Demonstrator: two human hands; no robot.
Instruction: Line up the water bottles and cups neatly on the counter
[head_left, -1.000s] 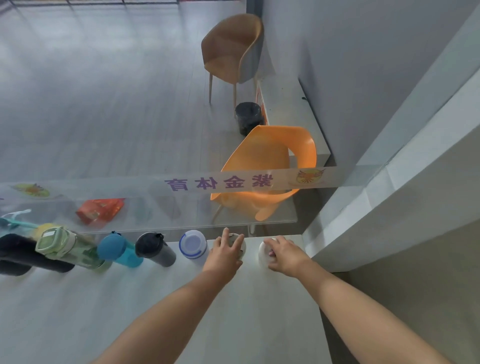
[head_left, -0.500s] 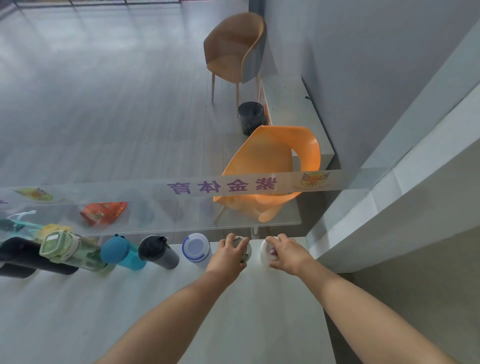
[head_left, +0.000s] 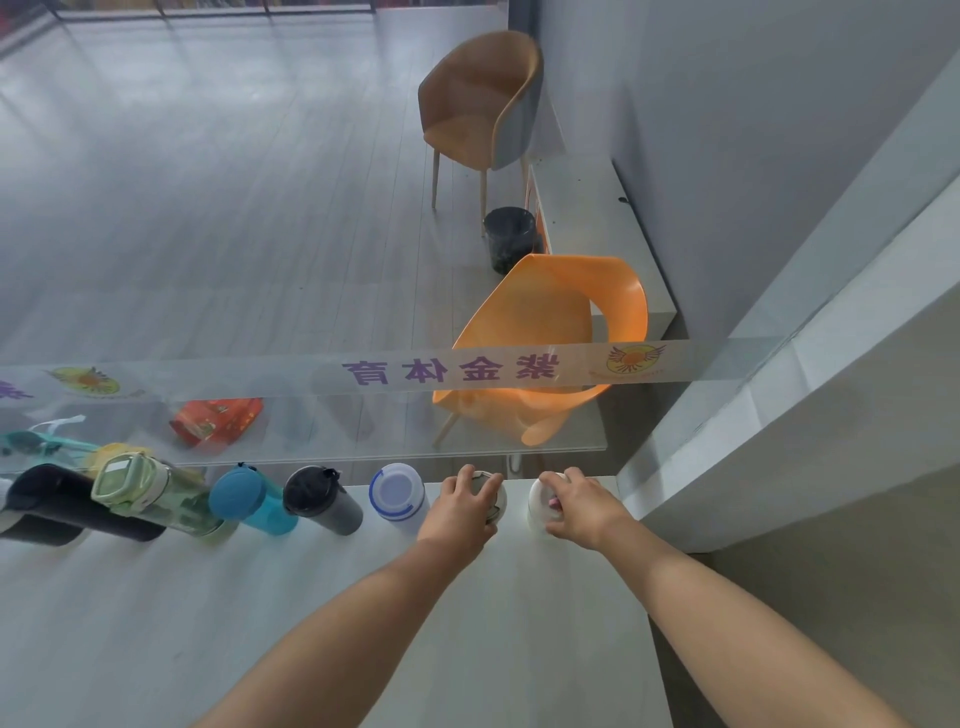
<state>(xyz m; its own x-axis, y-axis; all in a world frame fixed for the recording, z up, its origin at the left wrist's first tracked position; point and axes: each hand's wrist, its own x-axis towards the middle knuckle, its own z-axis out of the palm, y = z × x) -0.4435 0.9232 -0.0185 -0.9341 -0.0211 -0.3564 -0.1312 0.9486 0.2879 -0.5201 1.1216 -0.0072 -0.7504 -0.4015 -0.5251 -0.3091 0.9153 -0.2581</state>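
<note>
A row of drink containers stands along the far edge of the pale counter (head_left: 363, 623). From the left: a black bottle (head_left: 57, 499), a green-lidded clear bottle (head_left: 150, 491), a blue bottle (head_left: 249, 499), a black tumbler (head_left: 319, 499), a white bottle with a blue ring (head_left: 397, 491). My left hand (head_left: 462, 506) is closed over the top of a pale patterned cup (head_left: 493, 501). My right hand (head_left: 576, 506) grips a white cup (head_left: 537, 504) at the row's right end. Both cups are mostly hidden by my hands.
A glass panel with a lettered strip (head_left: 452, 371) rises right behind the row. Beyond it stand an orange chair (head_left: 550, 332), a tan chair (head_left: 483, 98) and a dark bin (head_left: 509, 236). A white wall ledge (head_left: 779, 395) borders the counter's right end. An orange packet (head_left: 218, 421) lies behind the glass.
Both hands stay on their cups; the two cups sit slightly closer to the glass and the row than before. The view has shifted a little.
</note>
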